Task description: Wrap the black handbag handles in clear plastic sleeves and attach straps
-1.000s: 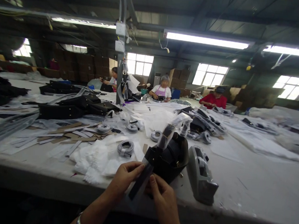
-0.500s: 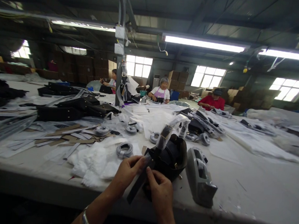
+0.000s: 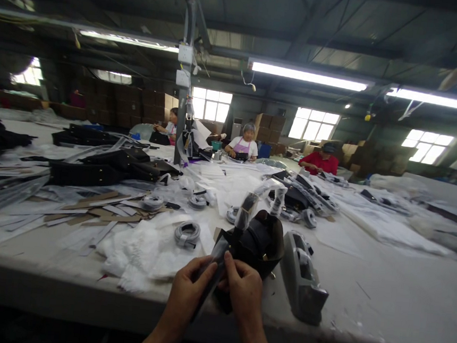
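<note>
A black handbag [image 3: 264,241] stands at the table's front edge, its handle [image 3: 246,211] covered in clear plastic wrap. Both hands pinch a flat black strap [image 3: 213,277] on the bag's left side, which has a strip of clear film along it. My left hand [image 3: 190,288] is closed on the strap's lower part. Thumb and fingers of my right hand [image 3: 244,285] grip the same strap higher up, close against the bag. The fingertips behind the strap are hidden. Just right of the bag is a grey tape dispenser [image 3: 305,279].
Coiled grey straps [image 3: 187,233] and crumpled white tissue [image 3: 141,254] lie to the left. Cardboard strips [image 3: 101,208] and stacked black bags [image 3: 104,166] are farther back. More wrapped bags [image 3: 296,191] lie beyond. Several co-workers, one in a red top [image 3: 319,162], sit across the table [image 3: 397,293].
My left hand has slid down along the strap toward me. My right hand keeps its pinch near the bag. The view has shifted slightly.
</note>
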### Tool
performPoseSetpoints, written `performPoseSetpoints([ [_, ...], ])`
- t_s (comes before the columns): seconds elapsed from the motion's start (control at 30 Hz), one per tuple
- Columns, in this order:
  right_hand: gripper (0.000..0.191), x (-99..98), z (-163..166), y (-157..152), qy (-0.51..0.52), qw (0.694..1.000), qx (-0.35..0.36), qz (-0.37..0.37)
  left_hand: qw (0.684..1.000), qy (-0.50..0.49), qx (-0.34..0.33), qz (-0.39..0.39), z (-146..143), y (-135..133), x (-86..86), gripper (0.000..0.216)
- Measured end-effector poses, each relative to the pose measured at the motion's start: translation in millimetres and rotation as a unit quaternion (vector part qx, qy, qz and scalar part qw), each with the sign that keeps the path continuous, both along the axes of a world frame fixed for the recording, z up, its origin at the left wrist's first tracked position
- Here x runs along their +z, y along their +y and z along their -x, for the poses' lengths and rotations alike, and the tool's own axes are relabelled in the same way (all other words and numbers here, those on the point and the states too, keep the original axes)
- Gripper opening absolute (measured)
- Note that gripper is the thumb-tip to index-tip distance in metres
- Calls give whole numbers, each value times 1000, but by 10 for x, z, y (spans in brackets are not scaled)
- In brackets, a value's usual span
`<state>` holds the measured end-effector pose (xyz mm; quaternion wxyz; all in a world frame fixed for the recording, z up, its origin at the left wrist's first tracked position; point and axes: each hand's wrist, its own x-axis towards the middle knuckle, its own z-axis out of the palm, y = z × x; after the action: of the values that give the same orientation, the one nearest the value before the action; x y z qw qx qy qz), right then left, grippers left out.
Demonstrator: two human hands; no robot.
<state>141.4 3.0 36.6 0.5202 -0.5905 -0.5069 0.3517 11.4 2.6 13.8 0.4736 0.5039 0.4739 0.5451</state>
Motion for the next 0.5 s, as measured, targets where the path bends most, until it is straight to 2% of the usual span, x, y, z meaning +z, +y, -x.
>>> performPoseSetpoints([
  [0.13,50,-23,13,25,22,1000,-9,-2,999,12,23,-30,-39,-18,-11,33],
  [0.27,51,-43,17,37,77,997,0,6,986,108,49,-122,-48,-66,-1,24],
  [0.4,53,-61,-11,38,125,992,29,8,945,232,70,-221,-23,-78,-4,23],
  [0.5,56,-68,-28,14,170,984,45,2,896,334,80,-283,21,-68,-50,27],
])
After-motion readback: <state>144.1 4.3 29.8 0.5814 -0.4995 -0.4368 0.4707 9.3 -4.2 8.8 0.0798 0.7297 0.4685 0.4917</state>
